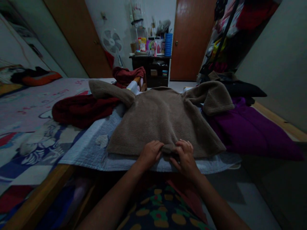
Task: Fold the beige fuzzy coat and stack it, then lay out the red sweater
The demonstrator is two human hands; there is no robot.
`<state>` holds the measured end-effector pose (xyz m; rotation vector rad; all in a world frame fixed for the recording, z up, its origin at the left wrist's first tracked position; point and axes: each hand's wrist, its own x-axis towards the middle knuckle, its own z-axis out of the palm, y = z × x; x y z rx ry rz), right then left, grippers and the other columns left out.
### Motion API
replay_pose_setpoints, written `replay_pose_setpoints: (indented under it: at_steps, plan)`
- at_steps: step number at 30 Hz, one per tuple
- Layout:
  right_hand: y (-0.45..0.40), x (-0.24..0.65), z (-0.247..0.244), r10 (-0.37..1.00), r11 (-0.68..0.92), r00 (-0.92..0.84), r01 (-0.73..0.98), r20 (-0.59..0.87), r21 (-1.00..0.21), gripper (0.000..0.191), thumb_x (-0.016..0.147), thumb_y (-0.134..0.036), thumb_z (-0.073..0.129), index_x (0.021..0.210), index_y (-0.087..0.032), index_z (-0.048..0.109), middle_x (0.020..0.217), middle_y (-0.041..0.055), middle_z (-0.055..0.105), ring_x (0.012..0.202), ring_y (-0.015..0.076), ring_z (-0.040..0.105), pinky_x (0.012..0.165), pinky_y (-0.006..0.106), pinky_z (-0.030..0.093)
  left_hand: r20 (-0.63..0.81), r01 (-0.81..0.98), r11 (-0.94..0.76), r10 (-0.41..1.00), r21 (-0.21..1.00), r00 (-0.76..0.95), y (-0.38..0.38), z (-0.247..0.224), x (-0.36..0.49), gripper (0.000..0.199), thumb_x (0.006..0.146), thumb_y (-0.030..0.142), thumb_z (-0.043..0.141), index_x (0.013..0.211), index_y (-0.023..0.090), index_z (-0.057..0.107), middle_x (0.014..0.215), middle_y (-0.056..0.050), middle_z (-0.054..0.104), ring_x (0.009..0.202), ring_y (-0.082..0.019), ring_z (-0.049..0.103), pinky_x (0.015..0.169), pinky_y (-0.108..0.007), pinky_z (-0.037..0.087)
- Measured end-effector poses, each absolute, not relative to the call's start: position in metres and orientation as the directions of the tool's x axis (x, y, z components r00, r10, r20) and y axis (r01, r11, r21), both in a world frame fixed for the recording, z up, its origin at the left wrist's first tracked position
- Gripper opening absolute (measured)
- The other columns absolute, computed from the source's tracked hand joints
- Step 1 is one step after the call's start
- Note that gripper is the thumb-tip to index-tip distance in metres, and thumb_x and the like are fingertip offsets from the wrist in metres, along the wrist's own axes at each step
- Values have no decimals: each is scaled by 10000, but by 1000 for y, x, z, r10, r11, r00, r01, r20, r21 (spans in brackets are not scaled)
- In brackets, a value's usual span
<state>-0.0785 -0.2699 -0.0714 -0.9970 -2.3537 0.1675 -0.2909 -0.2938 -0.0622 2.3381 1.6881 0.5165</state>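
A brown fleece jacket (160,118) lies spread out with its back or front panel up, collar at the far end and both sleeves reaching sideways. Its near hem lies toward me. My left hand (150,154) pinches that hem just left of the middle, fingers curled over the edge. On the other side of a small raised fold, my right hand (185,157) grips the same hem, thumb below and fingers on top. Under the jacket is a light blue quilted cloth (96,147) covering the table.
A dark red garment (83,108) lies left of the jacket, beside a bed with a printed sheet (59,95). Folded purple clothing (249,127) and a black garment (247,86) are stacked at right. Behind stand a fan (112,41), a dark cabinet (139,67) and a wooden door (192,44).
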Motion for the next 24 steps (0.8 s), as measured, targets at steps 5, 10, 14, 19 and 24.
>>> replay_pose_setpoints:
  at_steps: [5,10,14,19,24]
  plan:
    - [-284,-82,-84,642,736,-560,642,524,-214,49,829,-302,679,866,-274,664,1405,48,472,1380,310,281,1136,580,124,204,864,-306,949,400,242,-291,-57,-291,204,861,144,543,1050,198,594,1009,-41,655,945,-209,565,844,-326,449]
    - [-278,-87,-88,636,725,-567,671,524,-154,129,785,-312,726,900,-272,680,1474,49,436,1401,322,246,1142,586,78,243,854,-304,946,423,217,-290,-50,-288,209,845,132,540,1036,199,594,1002,-42,651,952,-211,561,851,-324,445]
    - [-278,-91,-87,599,749,-563,645,570,-150,46,785,-276,710,808,-254,677,1468,31,448,1400,325,250,1139,600,56,249,848,-306,944,432,214,-291,-46,-287,188,834,130,535,1001,193,594,976,-44,643,937,-213,553,845,-330,445]
    - [-281,-99,-83,577,754,-510,633,638,-176,59,793,-281,704,852,-279,702,1462,24,451,1402,325,228,1133,591,88,266,842,-286,947,458,178,-293,-45,-283,166,825,140,537,969,199,594,952,-43,624,936,-211,545,844,-328,443]
    - [-283,-98,-87,638,742,-556,630,533,-229,53,845,-308,663,864,-306,712,1465,11,448,1384,297,276,1123,575,144,186,836,-317,948,448,260,-296,-61,-283,214,807,152,554,1010,200,602,1009,-47,615,971,-212,536,887,-342,435]
